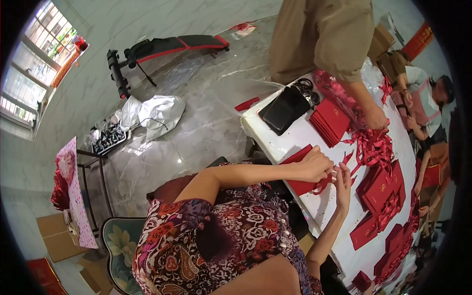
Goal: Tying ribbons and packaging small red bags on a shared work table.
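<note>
Our L hand (314,165) has its fingers closed together on a red ribbon (322,186); our R hand (342,186) has its fingertips up against L's, can't tell if clamped. Ribbon's over a red folder (297,156) at the white table's (272,145) near edge; flat blk item (286,110) by its near-L corner.
</note>
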{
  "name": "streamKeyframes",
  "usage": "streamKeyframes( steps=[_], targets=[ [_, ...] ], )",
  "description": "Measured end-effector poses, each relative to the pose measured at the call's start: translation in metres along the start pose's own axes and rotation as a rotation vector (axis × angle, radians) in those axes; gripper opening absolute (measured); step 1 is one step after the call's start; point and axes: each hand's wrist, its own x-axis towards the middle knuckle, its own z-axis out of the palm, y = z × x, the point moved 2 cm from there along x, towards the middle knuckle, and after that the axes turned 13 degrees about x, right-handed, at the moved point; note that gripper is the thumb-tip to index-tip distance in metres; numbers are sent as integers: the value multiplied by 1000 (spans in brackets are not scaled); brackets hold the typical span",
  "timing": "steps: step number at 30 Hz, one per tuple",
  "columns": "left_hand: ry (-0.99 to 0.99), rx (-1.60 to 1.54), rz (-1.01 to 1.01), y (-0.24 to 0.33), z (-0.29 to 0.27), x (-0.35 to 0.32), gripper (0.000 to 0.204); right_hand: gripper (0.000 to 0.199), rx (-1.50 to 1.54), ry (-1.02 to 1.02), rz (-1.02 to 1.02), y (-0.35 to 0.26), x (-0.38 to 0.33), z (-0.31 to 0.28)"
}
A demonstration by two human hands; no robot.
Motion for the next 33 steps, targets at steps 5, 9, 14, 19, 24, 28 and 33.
streamKeyframes(
  steps=[5,9,14,19,24,28,33],
  targets=[
    [45,-4,-176,-15,-4,10,10,26,-208,-386,219,19,-38,-23],
    [34,-42,-193,-17,6,19,9,17,-301,-269,245,19,-56,-33],
    [-68,-66,-213,-3,32,28,7,26,-392,183,-124,4,-53,13],
    [-172,114,-192,3,36,40,10,25,-631,133,126,20,-41,-13],
    [-84,-33,-247,-13,33,36,9,18,-534,372,-118,19,-60,-43],
    [236,87,-84,0,43,29,25,16,-637,434,-353,-1,-68,-6],
    [-513,-490,-271,24,52,35,45,25,-895,173,-706,-8,-61,61]
  ],
)
